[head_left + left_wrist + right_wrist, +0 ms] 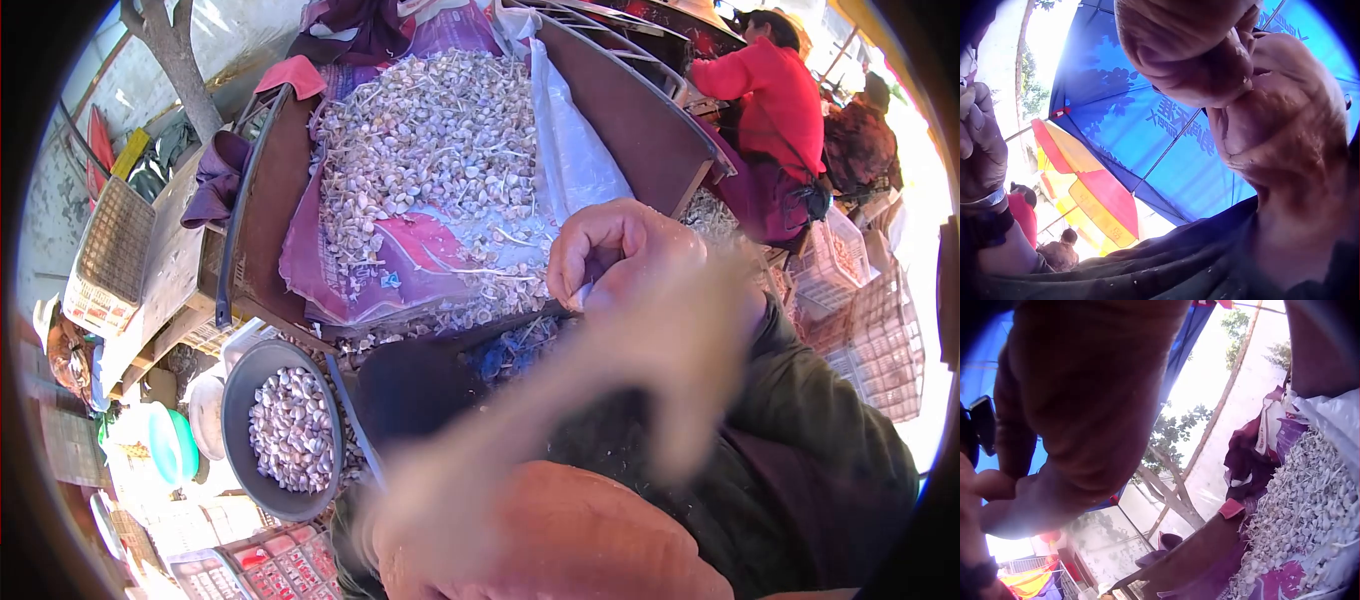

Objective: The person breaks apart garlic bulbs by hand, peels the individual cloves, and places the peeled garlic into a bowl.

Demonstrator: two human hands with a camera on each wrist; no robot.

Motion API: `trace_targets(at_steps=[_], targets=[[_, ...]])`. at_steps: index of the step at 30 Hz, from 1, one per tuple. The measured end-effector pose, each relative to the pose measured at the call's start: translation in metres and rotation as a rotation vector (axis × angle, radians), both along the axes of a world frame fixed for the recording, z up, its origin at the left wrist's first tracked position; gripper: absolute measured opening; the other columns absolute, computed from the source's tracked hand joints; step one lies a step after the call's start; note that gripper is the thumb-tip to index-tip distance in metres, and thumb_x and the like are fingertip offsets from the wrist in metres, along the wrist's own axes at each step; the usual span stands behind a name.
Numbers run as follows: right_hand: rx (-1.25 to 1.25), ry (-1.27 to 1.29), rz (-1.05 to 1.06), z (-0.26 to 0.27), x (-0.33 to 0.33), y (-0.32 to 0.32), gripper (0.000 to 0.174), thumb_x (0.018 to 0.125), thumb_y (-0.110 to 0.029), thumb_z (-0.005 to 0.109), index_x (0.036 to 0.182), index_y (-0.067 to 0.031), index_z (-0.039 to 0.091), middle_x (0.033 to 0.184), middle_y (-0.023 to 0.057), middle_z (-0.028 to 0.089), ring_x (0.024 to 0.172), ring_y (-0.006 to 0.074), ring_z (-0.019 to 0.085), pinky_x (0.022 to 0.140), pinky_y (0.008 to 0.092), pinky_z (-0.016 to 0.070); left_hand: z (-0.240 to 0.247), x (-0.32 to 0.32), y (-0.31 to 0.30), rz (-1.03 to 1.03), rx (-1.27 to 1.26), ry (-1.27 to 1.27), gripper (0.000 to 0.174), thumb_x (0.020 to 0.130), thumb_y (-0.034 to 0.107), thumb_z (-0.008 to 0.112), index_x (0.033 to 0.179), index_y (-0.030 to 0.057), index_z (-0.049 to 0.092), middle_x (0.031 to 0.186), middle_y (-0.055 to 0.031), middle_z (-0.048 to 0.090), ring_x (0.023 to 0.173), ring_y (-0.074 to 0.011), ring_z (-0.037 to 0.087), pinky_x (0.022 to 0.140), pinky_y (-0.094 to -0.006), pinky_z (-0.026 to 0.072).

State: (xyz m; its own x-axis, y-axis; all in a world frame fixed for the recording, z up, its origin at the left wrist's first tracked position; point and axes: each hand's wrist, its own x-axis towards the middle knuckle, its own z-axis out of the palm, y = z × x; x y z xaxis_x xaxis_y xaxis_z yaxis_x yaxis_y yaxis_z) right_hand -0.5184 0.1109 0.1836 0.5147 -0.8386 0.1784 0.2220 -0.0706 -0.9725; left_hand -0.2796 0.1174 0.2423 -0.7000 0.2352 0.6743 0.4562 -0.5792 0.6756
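Over the near edge of the garlic heap (430,140), my right hand (630,250) pinches a small pale garlic clove (580,296) between curled fingers and thumb. The left wrist view shows this same hand at the far left, with a band at the wrist. My left hand (1185,50) is raised close to my head and fills the top of the left wrist view. In the head view, a large blurred pale shape (480,480) lies very near the camera and covers part of the lap. I cannot tell whether the left hand holds anything.
A dark round basin (235,440) of garlic cloves stands at the lower left. Brown side boards (640,130) flank the heap on its purple sack (310,260). A person in red (770,100) sits at the upper right, near plastic crates (875,330). Blue canopy (1110,100) overhead.
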Motion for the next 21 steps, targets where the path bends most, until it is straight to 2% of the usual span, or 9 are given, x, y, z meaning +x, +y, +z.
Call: trace_targets(at_steps=[2,4,6,9,12,14,15,20,21], targets=[[0.024,-0.048,-0.048,0.003,0.005,-0.002,0.016,0.081,0.004,0.066,0.095,0.0048,0.059,0.09,0.013,0.062,0.063,0.0177,0.066,0.058,0.0295,0.0537,-0.003,0.009,-0.025,0.104,-0.167,-0.037,0.02,0.09,0.009,0.059,0.102,-0.0076,0.06,0.079,-0.016,0.065,0.055,-0.0213,0.057,0.049,-0.0315,0.0462],[0.022,-0.042,-0.108,0.012,0.011,-0.002,0.015,0.082,0.002,0.066,0.095,0.004,0.059,0.089,0.0113,0.062,0.064,0.0169,0.066,0.058,0.0286,0.053,-0.019,0.025,-0.043,0.374,-0.217,-0.239,0.02,0.09,0.01,0.06,0.101,-0.006,0.061,0.079,-0.0158,0.065,0.054,-0.0216,0.056,0.048,-0.0318,0.0456],[0.015,0.019,-0.173,0.021,0.023,-0.002,0.013,0.084,0.0,0.065,0.095,0.0027,0.059,0.087,0.009,0.063,0.064,0.0157,0.065,0.059,0.028,0.0521,-0.059,0.036,-0.042,0.801,0.268,-0.672,0.02,0.09,0.015,0.061,0.098,-0.0034,0.059,0.079,-0.015,0.063,0.052,-0.0179,0.055,0.041,-0.0253,0.0414],[-0.093,0.24,-0.118,0.003,0.047,-0.022,0.01,0.084,-0.002,0.065,0.092,0.0011,0.06,0.084,0.0077,0.063,0.063,0.0153,0.065,0.059,0.0282,0.0506,-0.114,0.019,-0.073,0.844,0.509,-0.816,0.027,0.095,0.025,0.05,0.096,-0.0011,0.056,0.077,-0.0138,0.06,0.048,-0.0137,0.051,0.035,-0.0213,0.0354],[-0.66,0.445,-0.149,-0.042,0.067,-0.051,0.006,0.083,-0.001,0.063,0.089,0.0002,0.06,0.08,0.0098,0.064,0.063,0.0161,0.066,0.058,0.0288,0.0495,-0.14,0.01,-0.082,0.736,0.774,-0.961,0.034,0.097,0.031,0.044,0.097,-0.0011,0.055,0.074,-0.0126,0.058,0.047,-0.0136,0.05,0.035,-0.0218,0.0353],[-0.801,0.403,-0.205,-0.061,0.074,-0.067,0.005,0.082,0.0,0.063,0.087,0.0005,0.061,0.078,0.0108,0.063,0.062,0.0174,0.066,0.056,0.0292,0.0493,-0.156,0.013,-0.088,0.684,0.882,-0.97,0.038,0.098,0.034,0.04,0.098,-0.0009,0.055,0.071,-0.0112,0.056,0.048,-0.0139,0.05,0.035,-0.022,0.0353],[-0.872,0.383,-0.233,-0.067,0.074,-0.071,0.005,0.081,0.001,0.062,0.086,0.0006,0.061,0.077,0.0113,0.063,0.061,0.018,0.066,0.055,0.0295,0.0493,-0.161,0.019,-0.091,0.707,0.859,-0.948,0.033,0.099,0.029,0.04,0.099,-0.0009,0.054,0.074,-0.0116,0.055,0.05,-0.0129,0.048,0.035,-0.0228,0.0357],[-0.304,0.61,-0.265,-0.074,0.038,-0.098,0.007,0.085,0.0,0.058,0.09,0.001,0.063,0.076,0.0102,0.064,0.063,0.0164,0.067,0.055,0.0288,0.0511,-0.171,0.093,-0.118,0.818,0.952,-0.637,0.026,0.099,0.021,0.041,0.096,-0.0027,0.053,0.09,-0.0161,0.055,0.048,-0.0111,0.043,0.037,-0.0224,0.0351],[-0.205,0.698,-0.294,-0.086,0.024,-0.112,0.008,0.086,0.0,0.059,0.093,0.0011,0.063,0.077,0.0094,0.064,0.065,0.0153,0.067,0.055,0.0277,0.0519,-0.171,0.115,-0.124,0.962,0.946,-0.64,0.025,0.099,0.02,0.042,0.096,-0.0028,0.053,0.09,-0.0155,0.055,0.049,-0.0112,0.043,0.037,-0.0224,0.0345]])
